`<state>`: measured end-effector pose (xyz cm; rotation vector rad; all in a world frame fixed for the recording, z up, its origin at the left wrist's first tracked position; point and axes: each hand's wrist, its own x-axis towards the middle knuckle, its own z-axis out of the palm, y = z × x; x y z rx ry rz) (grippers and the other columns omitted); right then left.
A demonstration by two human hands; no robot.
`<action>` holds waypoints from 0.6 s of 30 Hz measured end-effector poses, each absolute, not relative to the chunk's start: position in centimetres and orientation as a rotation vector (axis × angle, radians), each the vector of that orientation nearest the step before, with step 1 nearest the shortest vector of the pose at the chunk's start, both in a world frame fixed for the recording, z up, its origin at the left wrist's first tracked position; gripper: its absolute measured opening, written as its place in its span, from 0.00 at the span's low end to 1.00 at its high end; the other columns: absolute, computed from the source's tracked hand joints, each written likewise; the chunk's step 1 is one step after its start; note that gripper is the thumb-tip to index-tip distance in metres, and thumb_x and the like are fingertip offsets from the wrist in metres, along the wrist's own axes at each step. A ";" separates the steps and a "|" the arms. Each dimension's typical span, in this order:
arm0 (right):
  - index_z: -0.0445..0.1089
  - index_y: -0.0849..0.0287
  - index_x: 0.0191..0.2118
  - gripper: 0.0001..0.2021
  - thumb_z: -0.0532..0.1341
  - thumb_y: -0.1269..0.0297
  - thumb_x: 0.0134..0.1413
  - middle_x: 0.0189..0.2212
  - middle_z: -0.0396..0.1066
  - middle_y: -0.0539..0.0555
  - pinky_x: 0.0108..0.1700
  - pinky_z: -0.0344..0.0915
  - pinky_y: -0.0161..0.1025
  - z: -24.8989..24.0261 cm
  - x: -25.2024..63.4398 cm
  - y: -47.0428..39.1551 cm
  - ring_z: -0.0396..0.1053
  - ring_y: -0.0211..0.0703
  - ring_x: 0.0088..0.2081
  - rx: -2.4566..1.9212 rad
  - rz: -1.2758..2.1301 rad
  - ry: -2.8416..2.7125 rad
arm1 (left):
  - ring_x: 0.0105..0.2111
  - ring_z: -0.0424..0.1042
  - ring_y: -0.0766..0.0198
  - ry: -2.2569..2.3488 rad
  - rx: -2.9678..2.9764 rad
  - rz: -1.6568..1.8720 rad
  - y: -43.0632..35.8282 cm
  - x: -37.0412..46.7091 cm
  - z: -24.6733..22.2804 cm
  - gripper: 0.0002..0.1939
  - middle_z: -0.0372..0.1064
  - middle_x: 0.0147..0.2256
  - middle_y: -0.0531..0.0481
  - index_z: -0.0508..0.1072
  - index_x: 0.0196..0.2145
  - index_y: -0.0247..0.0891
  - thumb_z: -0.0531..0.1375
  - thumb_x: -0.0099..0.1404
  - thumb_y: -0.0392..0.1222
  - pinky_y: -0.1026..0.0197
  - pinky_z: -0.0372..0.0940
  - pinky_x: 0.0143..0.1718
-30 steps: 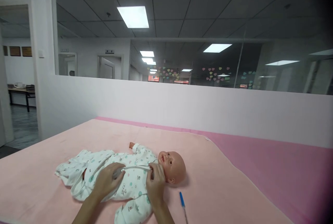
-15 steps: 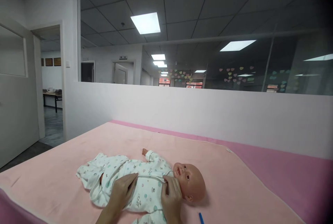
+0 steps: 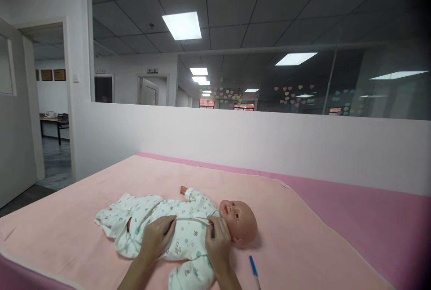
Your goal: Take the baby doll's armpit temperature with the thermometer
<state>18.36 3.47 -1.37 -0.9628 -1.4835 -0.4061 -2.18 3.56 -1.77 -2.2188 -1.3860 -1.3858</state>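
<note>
While the doll lies on its back across the peach cloth, head toward my right, I see both hands at the front of its white printed outfit. My left hand pinches the pale edging at the belly, thumb near fingertips; my right hand pinches that edging close to the neck. The near sleeve lies between my forearms, and a blue-capped pen rests just beside the right one.
</note>
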 end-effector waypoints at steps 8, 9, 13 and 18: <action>0.66 0.59 0.34 0.11 0.49 0.76 0.52 0.28 0.69 0.54 0.35 0.66 0.39 -1.3 18.1 3.0 0.67 0.41 0.32 -0.998 -0.350 -1.465 | 0.37 0.73 0.60 -1.290 -2.163 -1.403 3.5 -2.3 -2.4 0.10 0.74 0.36 0.49 0.72 0.39 0.42 0.52 0.63 0.39 0.61 0.69 0.38; 0.66 0.59 0.34 0.11 0.49 0.77 0.52 0.28 0.69 0.53 0.35 0.66 0.38 -1.2 18.1 3.0 0.67 0.41 0.32 -1.004 -0.346 -1.465 | 0.37 0.73 0.61 -1.259 -2.143 -1.413 3.5 -2.3 -2.3 0.10 0.74 0.35 0.49 0.72 0.38 0.41 0.52 0.62 0.38 0.61 0.69 0.38; 0.66 0.60 0.34 0.11 0.48 0.77 0.52 0.28 0.69 0.53 0.36 0.65 0.37 -1.3 18.0 3.1 0.66 0.40 0.33 -1.019 -0.349 -1.477 | 0.34 0.73 0.64 -1.158 -2.052 -1.466 3.6 -2.2 -2.0 0.07 0.74 0.32 0.50 0.72 0.34 0.40 0.54 0.60 0.35 0.64 0.68 0.36; 0.66 0.60 0.36 0.12 0.47 0.76 0.53 0.31 0.69 0.54 0.40 0.64 0.39 -0.5 17.6 2.4 0.66 0.41 0.37 -1.100 -0.279 -1.511 | 0.33 0.71 0.65 -1.182 -2.037 -1.447 3.5 -1.8 -1.8 0.07 0.72 0.31 0.50 0.71 0.34 0.39 0.55 0.59 0.33 0.65 0.66 0.34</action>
